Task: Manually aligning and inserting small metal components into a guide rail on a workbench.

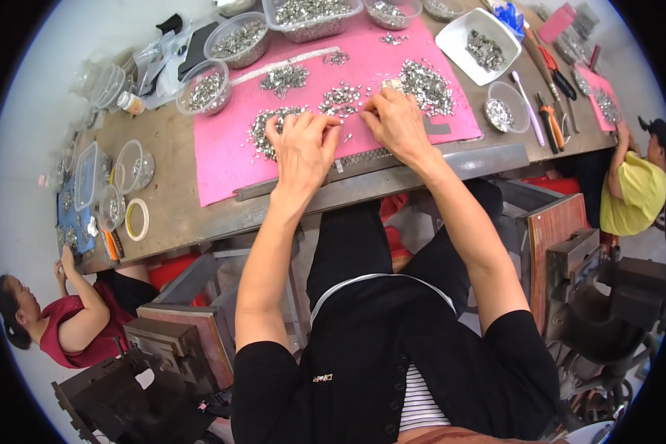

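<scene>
A pink ribbed mat (222, 174) covers the middle of the bench, with several heaps of tiny silver metal pieces on it. My left hand (303, 148) rests by a metal-piece heap (263, 133), its fingers bent and its thumb and forefinger drawn together. Across a narrow gap, my right hand (399, 126) is bent the same way, beside a larger heap (431, 89). What either set of fingertips pinches is too small to make out. Between and just beyond the hands lies a loose scatter of pieces (342, 98). A metal strip (366, 158) runs along the mat's near edge.
Clear tubs of metal pieces (237, 41) line the back. At the right are a white tray (451, 33), a small tub (516, 103), a toothbrush (527, 107) and pliers (547, 122). A tape roll (137, 219) lies left. Co-workers sit at both sides.
</scene>
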